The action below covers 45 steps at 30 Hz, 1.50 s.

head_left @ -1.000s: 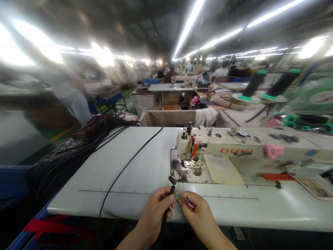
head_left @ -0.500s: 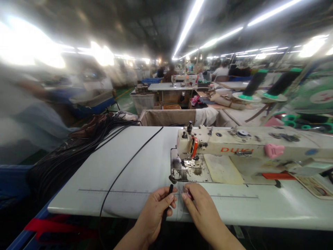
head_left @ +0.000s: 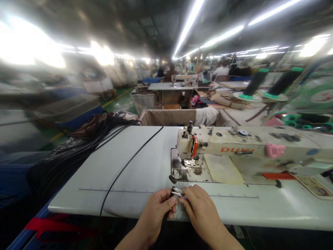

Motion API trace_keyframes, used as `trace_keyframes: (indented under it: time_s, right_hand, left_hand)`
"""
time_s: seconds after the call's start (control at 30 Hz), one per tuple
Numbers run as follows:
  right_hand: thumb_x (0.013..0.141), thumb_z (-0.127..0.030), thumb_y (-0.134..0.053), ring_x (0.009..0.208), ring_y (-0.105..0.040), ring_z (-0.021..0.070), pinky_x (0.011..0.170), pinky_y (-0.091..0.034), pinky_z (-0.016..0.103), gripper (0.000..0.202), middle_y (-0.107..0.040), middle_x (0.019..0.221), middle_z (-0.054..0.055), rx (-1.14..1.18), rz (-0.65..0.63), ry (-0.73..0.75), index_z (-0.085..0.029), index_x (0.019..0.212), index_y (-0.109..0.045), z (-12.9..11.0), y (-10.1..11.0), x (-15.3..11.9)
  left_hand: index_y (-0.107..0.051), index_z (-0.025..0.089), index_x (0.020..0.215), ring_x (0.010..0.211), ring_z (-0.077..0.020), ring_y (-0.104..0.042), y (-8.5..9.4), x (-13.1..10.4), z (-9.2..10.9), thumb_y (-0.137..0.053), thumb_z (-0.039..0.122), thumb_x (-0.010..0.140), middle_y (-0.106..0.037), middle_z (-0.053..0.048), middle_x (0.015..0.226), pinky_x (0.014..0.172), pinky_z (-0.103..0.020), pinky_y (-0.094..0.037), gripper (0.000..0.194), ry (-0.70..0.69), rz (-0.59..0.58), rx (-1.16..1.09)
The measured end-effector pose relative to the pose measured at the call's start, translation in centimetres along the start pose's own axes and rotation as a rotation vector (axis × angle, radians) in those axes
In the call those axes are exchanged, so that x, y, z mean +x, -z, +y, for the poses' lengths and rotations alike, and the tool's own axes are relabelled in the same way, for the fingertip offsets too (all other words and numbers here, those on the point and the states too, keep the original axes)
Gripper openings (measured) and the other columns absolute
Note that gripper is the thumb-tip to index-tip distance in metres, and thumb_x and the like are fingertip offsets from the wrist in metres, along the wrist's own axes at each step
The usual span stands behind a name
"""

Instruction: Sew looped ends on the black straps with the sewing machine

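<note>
My left hand [head_left: 157, 213] pinches a narrow black strap [head_left: 165, 219] between thumb and fingers, near the front edge of the white sewing table [head_left: 130, 201]. The strap's end sticks up a little past the fingertips. Closed around a small pair of thread snips [head_left: 178, 192], my right hand [head_left: 201, 210] is just beside it. The silvery blades point left and meet the strap's tip; whether they cut it I cannot tell. Most of the snips' handle is hidden in my fingers. Behind both hands stands a sewing machine [head_left: 215, 144], its needle area apart from them.
A thin black cord [head_left: 125, 170] crosses the table and drops over the front edge. Many black straps [head_left: 88, 149] hang over the left side. A fabric-lined bin [head_left: 166, 117] stands behind the table. Black thread cones [head_left: 255, 85] rise at the right.
My right hand's snips have come into view, their blades moving left onto the strap's end. My left hand has barely shifted. The blurred person at the far left is gone from view.
</note>
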State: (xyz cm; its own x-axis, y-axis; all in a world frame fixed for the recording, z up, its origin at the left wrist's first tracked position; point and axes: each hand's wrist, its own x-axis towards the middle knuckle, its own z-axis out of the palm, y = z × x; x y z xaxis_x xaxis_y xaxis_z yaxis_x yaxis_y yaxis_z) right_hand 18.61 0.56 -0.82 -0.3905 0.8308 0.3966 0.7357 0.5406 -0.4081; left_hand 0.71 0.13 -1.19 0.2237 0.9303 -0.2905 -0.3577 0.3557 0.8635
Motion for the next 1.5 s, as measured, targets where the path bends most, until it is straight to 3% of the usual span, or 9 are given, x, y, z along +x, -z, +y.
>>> trace_keyframes:
  time_s: [0.2, 0.4, 0.57, 0.73, 0.8, 0.9, 1.03, 1.33, 1.5]
  right_hand:
    - [0.108, -0.037, -0.040, 0.076, -0.061, 0.0221, 0.069, -0.046, 0.033, 0.032, -0.067, 0.080, 0.003, 0.183, 0.035, -0.142, -0.024, 0.092, -0.064, 0.5, 0.1, 0.1]
    - [0.092, -0.046, -0.065, 0.076, -0.064, 0.0205, 0.073, -0.049, 0.031, 0.025, -0.073, 0.089, 0.002, 0.607, -0.051, -0.406, -0.024, 0.102, -0.070, -0.2, 0.4, 1.0]
    - [0.086, -0.045, -0.066, 0.063, -0.055, 0.0165, 0.061, -0.042, 0.028, 0.025, -0.060, 0.067, -0.002, 0.920, -0.148, -0.539, -0.021, 0.080, -0.067, -0.4, -0.8, 1.2]
    - [0.078, -0.044, -0.072, 0.058, -0.038, 0.0127, 0.057, -0.032, 0.026, 0.029, -0.042, 0.058, -0.006, 0.866, -0.099, -0.608, -0.021, 0.065, -0.060, 0.1, -1.3, 1.3]
    - [0.078, -0.049, -0.073, 0.059, -0.036, 0.0125, 0.058, -0.032, 0.027, 0.032, -0.041, 0.058, -0.007, 0.910, -0.092, -0.624, -0.021, 0.066, -0.063, 0.5, -1.4, 1.2]
    - [0.078, -0.053, -0.073, 0.059, -0.035, 0.0126, 0.058, -0.029, 0.027, 0.033, -0.040, 0.058, -0.007, 0.942, -0.058, -0.642, -0.020, 0.075, -0.071, 1.0, -1.6, 1.0]
    - [0.076, -0.047, -0.070, 0.053, -0.024, 0.0108, 0.053, -0.021, 0.027, 0.029, -0.027, 0.053, -0.010, 0.897, -0.059, -0.661, -0.019, 0.083, -0.075, 0.7, -1.3, 1.1]
    - [0.068, -0.042, -0.062, 0.051, -0.023, 0.0102, 0.052, -0.019, 0.027, 0.021, -0.026, 0.049, -0.010, 0.860, -0.050, -0.717, -0.021, 0.067, -0.064, -0.5, -0.9, 1.9]
    - [0.066, -0.040, -0.060, 0.052, -0.026, 0.0104, 0.052, -0.021, 0.026, 0.018, -0.031, 0.050, -0.009, 0.882, -0.060, -0.703, -0.022, 0.063, -0.058, -0.4, -1.1, 1.7]
  left_hand:
    - [-0.076, 0.010, 0.098, 0.059, -0.0097, -0.052, 0.5, 0.0, -0.5, -0.089, 0.053, 0.069, -0.063, -0.003, 0.074, 0.049, -0.020, -0.037, 0.054, 0.009, 0.044, 0.039]
    - [-0.072, 0.010, 0.111, 0.061, -0.0135, -0.059, 0.5, 0.2, -0.7, -0.085, 0.055, 0.072, -0.064, -0.004, 0.077, 0.048, -0.022, -0.044, 0.060, -0.013, -0.006, 0.135]
    - [-0.060, 0.013, 0.125, 0.057, -0.0172, -0.061, 0.4, 0.3, -1.9, -0.080, 0.049, 0.075, -0.059, 0.000, 0.075, 0.042, -0.025, -0.048, 0.065, -0.033, -0.018, 0.293]
    - [-0.070, 0.021, 0.098, 0.073, -0.0175, -0.063, 0.3, -0.5, -1.0, -0.065, 0.030, 0.088, -0.062, -0.004, 0.087, 0.061, -0.028, -0.055, 0.015, -0.310, 0.101, 0.773]
    - [-0.073, 0.022, 0.097, 0.069, -0.0149, -0.061, 0.4, -0.7, -0.5, -0.058, 0.031, 0.094, -0.062, -0.004, 0.088, 0.062, -0.026, -0.054, 0.018, -0.376, 0.059, 0.849]
    - [-0.072, 0.020, 0.110, 0.051, -0.0087, -0.054, 0.7, -0.5, -0.6, -0.051, 0.037, 0.097, -0.060, -0.004, 0.091, 0.046, -0.022, -0.045, 0.030, -0.285, 0.015, 0.753]
    - [-0.070, 0.016, 0.111, 0.044, -0.0075, -0.053, 1.0, 0.1, -1.7, -0.052, 0.040, 0.097, -0.057, -0.001, 0.081, 0.042, -0.021, -0.044, 0.033, -0.209, 0.005, 0.633]
    - [-0.072, 0.021, 0.102, 0.054, -0.0099, -0.054, 0.3, -0.3, -1.1, -0.056, 0.031, 0.093, -0.058, -0.003, 0.089, 0.044, -0.020, -0.043, 0.021, -0.306, 0.067, 0.810]
    - [-0.073, 0.019, 0.098, 0.043, -0.0075, -0.048, -0.1, -0.5, -0.8, -0.052, 0.037, 0.096, -0.059, -0.003, 0.085, 0.044, -0.023, -0.040, 0.028, -0.233, 0.028, 0.712]
